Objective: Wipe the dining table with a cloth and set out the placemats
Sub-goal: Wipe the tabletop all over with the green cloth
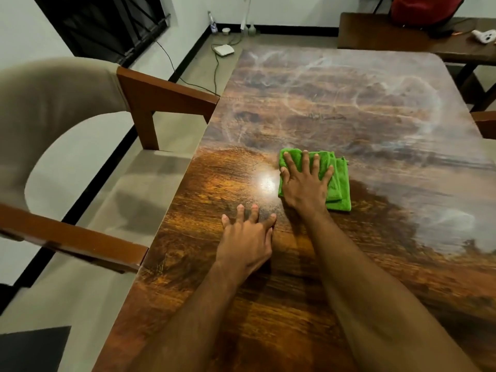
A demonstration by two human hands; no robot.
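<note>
Two bare hands are lying flat on a wooden dining surface (pixel 349 103). The right hand (pixel 306 183) is pressing down on a folded green microfibre cloth (pixel 340 191), fingers straight and fanned wide across it. The left hand (pixel 247 237) is resting just beside it and nearer the person, palm down on bare wood, fingers straight and spread, holding nothing. The cloth is lying near the middle of the surface, touching it, with its folded layers showing at the right edge beyond the hand.

Pale, hazy swirls are covering the far half and the right side of the surface, while the wood around the hands is looking darker and glossy, with a bright spot of reflected light (pixel 265 181) just left of the cloth.

A beige upholstered chair with wooden armrests (pixel 53 108) is standing against the left edge. On the floor beyond, a small white box (pixel 224 50) with a cable is lying near the wall. At the far right, a red bag (pixel 424 8) is sitting on a second wooden surface (pixel 389 33).
</note>
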